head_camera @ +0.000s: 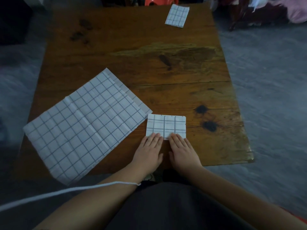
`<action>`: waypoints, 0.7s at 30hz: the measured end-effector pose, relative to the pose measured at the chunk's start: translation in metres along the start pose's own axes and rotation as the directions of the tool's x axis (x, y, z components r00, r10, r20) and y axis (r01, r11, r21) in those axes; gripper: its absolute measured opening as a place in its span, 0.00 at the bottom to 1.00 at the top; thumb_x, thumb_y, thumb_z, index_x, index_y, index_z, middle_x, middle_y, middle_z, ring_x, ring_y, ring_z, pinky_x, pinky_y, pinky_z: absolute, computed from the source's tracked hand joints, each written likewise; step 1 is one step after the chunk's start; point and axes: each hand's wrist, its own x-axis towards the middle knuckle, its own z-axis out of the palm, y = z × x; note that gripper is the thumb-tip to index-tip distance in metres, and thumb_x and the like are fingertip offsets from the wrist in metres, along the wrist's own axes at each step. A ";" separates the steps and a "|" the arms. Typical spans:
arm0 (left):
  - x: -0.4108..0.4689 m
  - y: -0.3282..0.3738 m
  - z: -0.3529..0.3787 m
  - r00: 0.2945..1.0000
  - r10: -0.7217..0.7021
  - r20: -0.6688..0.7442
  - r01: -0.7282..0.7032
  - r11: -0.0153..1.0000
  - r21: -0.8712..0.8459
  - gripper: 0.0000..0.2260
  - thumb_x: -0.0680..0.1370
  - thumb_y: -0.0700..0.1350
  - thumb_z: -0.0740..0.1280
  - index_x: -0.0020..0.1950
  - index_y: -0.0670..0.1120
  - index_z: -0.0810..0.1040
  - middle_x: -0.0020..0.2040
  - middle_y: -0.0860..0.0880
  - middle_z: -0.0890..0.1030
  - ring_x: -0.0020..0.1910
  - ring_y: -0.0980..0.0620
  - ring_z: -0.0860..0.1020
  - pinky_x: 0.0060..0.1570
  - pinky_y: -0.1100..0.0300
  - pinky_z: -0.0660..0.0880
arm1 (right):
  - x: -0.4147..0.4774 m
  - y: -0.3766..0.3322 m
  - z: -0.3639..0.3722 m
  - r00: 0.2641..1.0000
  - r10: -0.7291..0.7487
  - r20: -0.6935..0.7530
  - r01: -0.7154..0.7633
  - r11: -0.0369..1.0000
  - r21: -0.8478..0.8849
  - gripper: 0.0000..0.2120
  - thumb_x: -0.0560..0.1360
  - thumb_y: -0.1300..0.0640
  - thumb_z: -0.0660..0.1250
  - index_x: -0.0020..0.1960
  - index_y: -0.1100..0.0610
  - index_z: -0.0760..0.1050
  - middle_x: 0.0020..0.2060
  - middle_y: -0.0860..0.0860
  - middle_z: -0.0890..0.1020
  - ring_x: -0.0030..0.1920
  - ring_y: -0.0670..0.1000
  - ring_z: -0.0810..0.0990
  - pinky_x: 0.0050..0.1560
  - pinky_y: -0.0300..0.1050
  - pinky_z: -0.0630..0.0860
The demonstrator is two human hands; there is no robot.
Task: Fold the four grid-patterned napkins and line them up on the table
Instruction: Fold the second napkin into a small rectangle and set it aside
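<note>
Right now both my hands lie flat with fingers straight, grasping nothing: my left hand (pixel 148 149) and my right hand (pixel 182 151) press side by side on the near edge of the small folded napkin (pixel 166 124). It sits just ahead of my fingertips, its long axis running across from one hand to the other. The other folded napkin (pixel 177 15) lies well ahead and slightly right, long axis pointing away, so I judge my right hand the nearer for lining this one up. The open napkins (pixel 83 130) lie just left of my left hand on the surface (pixel 166 72).
</note>
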 end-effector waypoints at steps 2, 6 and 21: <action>-0.005 -0.011 0.002 1.000 -0.025 0.008 0.026 0.999 -0.020 0.29 0.84 0.56 0.50 0.83 0.50 0.46 0.83 0.51 0.45 0.81 0.52 0.42 0.79 0.49 0.40 | -0.006 0.016 0.000 1.000 0.017 -0.001 -0.017 1.000 -0.026 0.30 0.85 0.47 0.49 0.84 0.53 0.44 0.83 0.49 0.46 0.82 0.48 0.42 0.80 0.51 0.39; -0.018 -0.036 0.001 0.994 -0.105 0.015 0.105 0.991 -0.078 0.28 0.85 0.56 0.49 0.83 0.52 0.44 0.83 0.53 0.45 0.81 0.53 0.40 0.78 0.52 0.38 | -0.020 0.048 -0.004 0.999 0.048 0.008 -0.047 0.998 -0.036 0.30 0.85 0.47 0.49 0.84 0.51 0.45 0.83 0.47 0.47 0.82 0.48 0.41 0.81 0.53 0.39; 0.024 -0.027 -0.053 0.901 -0.416 0.124 0.394 0.662 -0.638 0.14 0.83 0.48 0.62 0.69 0.55 0.73 0.64 0.55 0.76 0.58 0.60 0.72 0.55 0.62 0.71 | 0.067 0.018 -0.051 0.982 -0.163 0.092 0.158 0.986 0.060 0.12 0.81 0.52 0.64 0.64 0.49 0.72 0.60 0.48 0.73 0.62 0.53 0.71 0.60 0.49 0.71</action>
